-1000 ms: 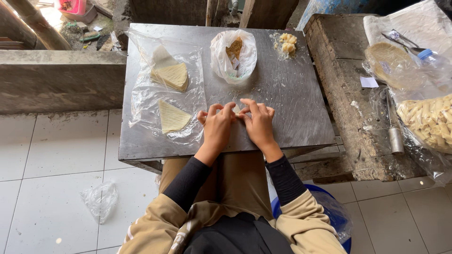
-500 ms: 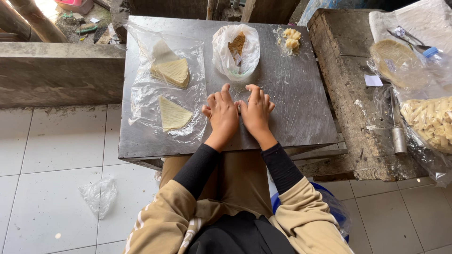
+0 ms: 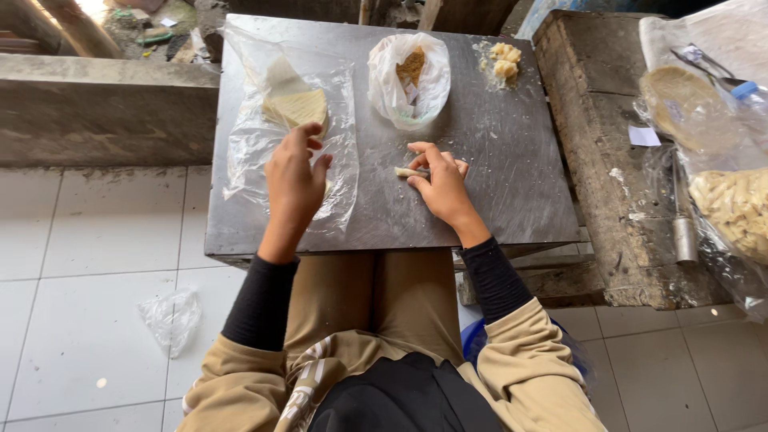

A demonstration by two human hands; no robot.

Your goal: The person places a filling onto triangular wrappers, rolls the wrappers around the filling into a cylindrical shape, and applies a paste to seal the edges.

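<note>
while the right hand (image 3: 442, 186) rests on the grey worktop (image 3: 512, 200), its fingertips are pinched together on a small pale dough roll (image 3: 410, 172) lying near the worktop's middle. the left hand (image 3: 293, 178) hovers apart from it over a clear plastic sheet (image 3: 248, 152), fingers loosely spread and holding nothing, just below a flat pale dough wedge (image 3: 296, 107). beyond stand a white bag of brown filling (image 3: 408, 76) and a few yellowish crumbs (image 3: 504, 60). the roll looks soft, light and easily squashed or torn, perhaps a little tacky; it is best taken gently at its middle with fingertips, not squeezed at the thin ends.
</note>
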